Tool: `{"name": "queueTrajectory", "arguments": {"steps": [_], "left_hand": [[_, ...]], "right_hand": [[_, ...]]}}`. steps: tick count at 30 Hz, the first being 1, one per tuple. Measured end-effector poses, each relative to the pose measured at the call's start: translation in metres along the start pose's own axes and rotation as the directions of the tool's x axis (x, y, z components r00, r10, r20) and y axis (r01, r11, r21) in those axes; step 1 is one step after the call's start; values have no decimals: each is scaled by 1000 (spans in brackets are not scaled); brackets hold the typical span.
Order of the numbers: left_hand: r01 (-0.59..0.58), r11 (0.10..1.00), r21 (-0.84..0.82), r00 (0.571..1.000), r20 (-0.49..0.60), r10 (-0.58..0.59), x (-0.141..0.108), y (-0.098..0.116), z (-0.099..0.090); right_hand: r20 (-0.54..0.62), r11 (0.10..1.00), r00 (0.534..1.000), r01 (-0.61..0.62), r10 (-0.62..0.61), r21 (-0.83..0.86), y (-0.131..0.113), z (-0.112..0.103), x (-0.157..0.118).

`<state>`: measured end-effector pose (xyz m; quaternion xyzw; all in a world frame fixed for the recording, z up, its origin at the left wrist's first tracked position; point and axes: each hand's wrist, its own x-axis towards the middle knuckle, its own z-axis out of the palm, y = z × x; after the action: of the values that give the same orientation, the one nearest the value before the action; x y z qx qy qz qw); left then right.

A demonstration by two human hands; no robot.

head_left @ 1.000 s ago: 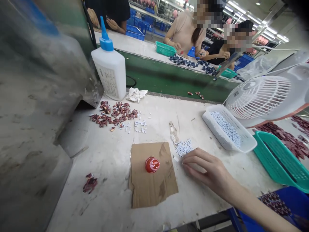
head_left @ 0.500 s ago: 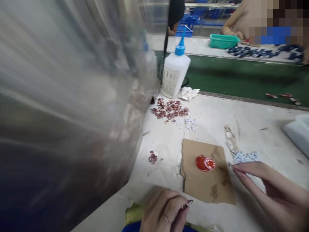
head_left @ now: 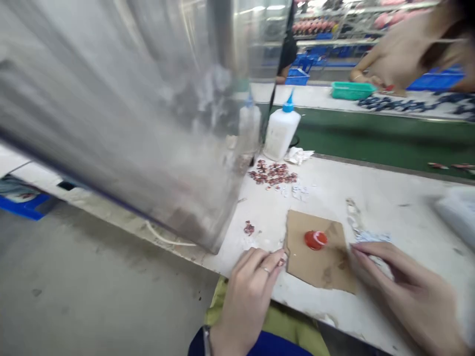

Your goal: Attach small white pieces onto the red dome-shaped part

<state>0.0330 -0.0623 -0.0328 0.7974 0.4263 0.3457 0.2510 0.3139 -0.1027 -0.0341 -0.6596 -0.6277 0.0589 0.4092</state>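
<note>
My left hand (head_left: 254,291), with a ring on one finger, pinches a small reddish-brown piece (head_left: 281,262) beside the left edge of a brown cardboard sheet (head_left: 306,269). My right hand (head_left: 404,282) is closed at the fingertips by the cardboard's right edge; what it holds is too small to make out. On the cardboard sits a small red cap (head_left: 315,240) with a pale rim. Reddish-brown pieces (head_left: 274,173) lie in a cluster farther back, with small white pieces (head_left: 300,193) in front of them. One brown piece (head_left: 249,228) lies apart. Pale pieces (head_left: 373,237) lie behind my right hand.
A blurred transparent panel (head_left: 148,123) rises at the left. Behind the pieces stand a white glue bottle (head_left: 281,133) and crumpled tissue (head_left: 299,155). Past a green strip (head_left: 371,136), a person (head_left: 401,49) sits near a teal basket (head_left: 352,90). A plastic bag (head_left: 458,212) lies right.
The view has shifted, showing more floor at the left. My left hand has moved up to the cardboard's left edge with its piece. My right hand remains beside the right edge.
</note>
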Motion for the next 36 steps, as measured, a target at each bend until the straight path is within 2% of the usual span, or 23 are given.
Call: {"name": "queueTrajectory", "arguments": {"steps": [4,8,11,16,21,25,28,31,36], "left_hand": [[-81,995,50,990,-107,86,6,-5,0],[-259,965,-41,961,-112,253,19,-8,1],[-316,947,-63,946,-93,310,23,-8,-1],[-296,953,-61,955,-54,293,25,-6,-3],[-331,937,-115,939,-137,315,31,1,-2],[-284,949,-134,952,-157,263,34,7,-2],[-302,947,-106,946,-157,284,36,7,0],[-277,953,-124,960,-65,271,38,4,2],[-313,945,-100,944,-140,298,41,1,6]], "right_hand": [[81,991,996,-54,45,121,-13,-4,17],[145,984,988,-74,50,165,-21,1,30],[148,984,987,-84,60,159,-23,6,34],[166,983,985,-72,44,171,-22,10,35],[176,985,984,-8,-23,174,-21,9,38],[185,988,980,39,-67,153,-21,9,39],[188,989,979,51,-77,138,-21,9,40],[192,990,977,74,-95,117,-24,8,41],[207,993,973,84,-101,88,-25,5,43]]}}
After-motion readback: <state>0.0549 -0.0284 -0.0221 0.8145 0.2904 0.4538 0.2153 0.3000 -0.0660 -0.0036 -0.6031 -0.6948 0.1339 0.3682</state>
